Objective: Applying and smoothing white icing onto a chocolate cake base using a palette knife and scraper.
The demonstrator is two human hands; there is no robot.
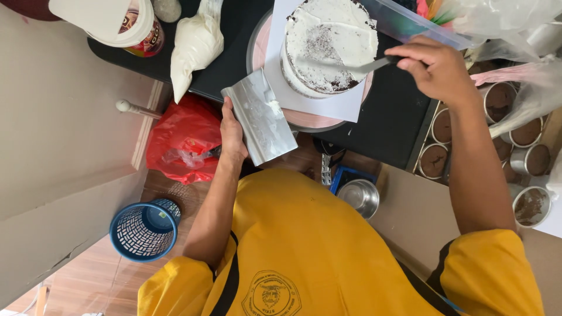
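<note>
We judge the cake [328, 50] soft and easily gouged, best moved by its paper [345, 105]; right hand [436, 67] fingers clenched on the spatula [366, 67] lying across its frosting, left hand [233, 137] fingers gripping the stiff, smeared scraper [260, 123] just beside it.

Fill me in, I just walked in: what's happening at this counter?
A person in a yellow shirt is frosting a round chocolate cake on a turntable. The right hand spreads white cream across its top with a spatula; the left hand holds a metal scraper beside it.
</note>
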